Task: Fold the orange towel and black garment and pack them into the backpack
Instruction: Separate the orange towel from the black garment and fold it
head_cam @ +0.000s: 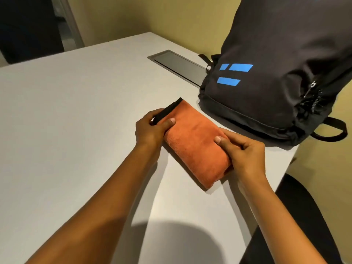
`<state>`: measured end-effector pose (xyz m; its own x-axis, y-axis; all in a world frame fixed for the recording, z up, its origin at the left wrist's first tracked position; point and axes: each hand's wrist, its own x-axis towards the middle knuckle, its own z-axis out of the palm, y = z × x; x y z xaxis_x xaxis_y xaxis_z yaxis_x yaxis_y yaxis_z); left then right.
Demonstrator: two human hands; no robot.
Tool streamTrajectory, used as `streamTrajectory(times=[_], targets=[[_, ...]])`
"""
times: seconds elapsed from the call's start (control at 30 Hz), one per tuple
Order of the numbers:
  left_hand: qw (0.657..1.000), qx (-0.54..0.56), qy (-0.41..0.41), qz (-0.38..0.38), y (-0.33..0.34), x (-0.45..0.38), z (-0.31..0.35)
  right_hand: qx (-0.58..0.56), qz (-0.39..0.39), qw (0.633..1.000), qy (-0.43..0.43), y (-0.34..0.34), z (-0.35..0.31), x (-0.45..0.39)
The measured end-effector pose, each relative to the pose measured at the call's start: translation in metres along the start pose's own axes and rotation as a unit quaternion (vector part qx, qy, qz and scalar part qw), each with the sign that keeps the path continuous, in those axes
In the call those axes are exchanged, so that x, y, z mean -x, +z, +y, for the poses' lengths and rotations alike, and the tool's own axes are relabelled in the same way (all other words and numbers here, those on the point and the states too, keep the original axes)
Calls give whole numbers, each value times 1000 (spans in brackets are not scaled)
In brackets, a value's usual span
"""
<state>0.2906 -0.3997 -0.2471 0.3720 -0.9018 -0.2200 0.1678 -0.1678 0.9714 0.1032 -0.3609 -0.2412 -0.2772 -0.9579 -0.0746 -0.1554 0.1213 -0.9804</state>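
Room: yellow-green walls (122,18), dark doorway (28,25) far beyond the left hand's side.
Surface: pale grey matte table (66,115), smooth, with a dark rectangular inset panel (179,65) well past both hands, partly hidden by the backpack.
Orange towel (194,141): folded into a thick oblong, lying flat on the table between the two hands, long axis running diagonally away toward the left; plush, slightly fuzzy pile, rounded folded edges.
Black garment (167,110): thin dark strip showing along the towel's far left edge, just beyond the left hand's fingers; whether under or inside the fold, cannot tell.
Left hand (152,128): curled round the towel's far left edge, thumb on top of the orange cloth, fingers tucked over the black strip.
Right hand (240,151): gripping the towel's near right edge, thumb pressed on top, fingers wrapped down the side.
Backpack (276,73): black woven fabric with blue bar markings, standing upright just past the right hand, near but apart from the towel; zip pulls on its right side, a strap loop hanging over the table edge.
Chair (304,216): black, below the right forearm, beside the table edge.
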Motion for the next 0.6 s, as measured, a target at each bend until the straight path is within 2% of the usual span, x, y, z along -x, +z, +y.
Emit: streamTrajectory(times=[0.1,0.17,0.27,0.37,0.43,0.5,0.53,0.6], targets=[[990,-121,73,12,29,5,-12,33,14,999,22,-18,14,-10],[970,-199,139,21,43,5,-18,68,14,998,11,-25,20,-14],[948,-265,174,16,56,2,-29,155,6,986,-54,-28,26,-17],[932,-299,205,0,57,0,-41,267,9,957,-116,-33,23,-21],[877,-380,291,-32,56,3,-43,374,-13,906,-200,-30,14,-21],[796,-481,355,-93,55,4,-43,463,-77,834,-288,-17,9,-16],[757,-533,357,-122,54,4,-44,487,-116,811,-304,-10,8,-13],[698,-614,331,-162,50,0,-49,517,-173,788,-286,-1,15,-8]])
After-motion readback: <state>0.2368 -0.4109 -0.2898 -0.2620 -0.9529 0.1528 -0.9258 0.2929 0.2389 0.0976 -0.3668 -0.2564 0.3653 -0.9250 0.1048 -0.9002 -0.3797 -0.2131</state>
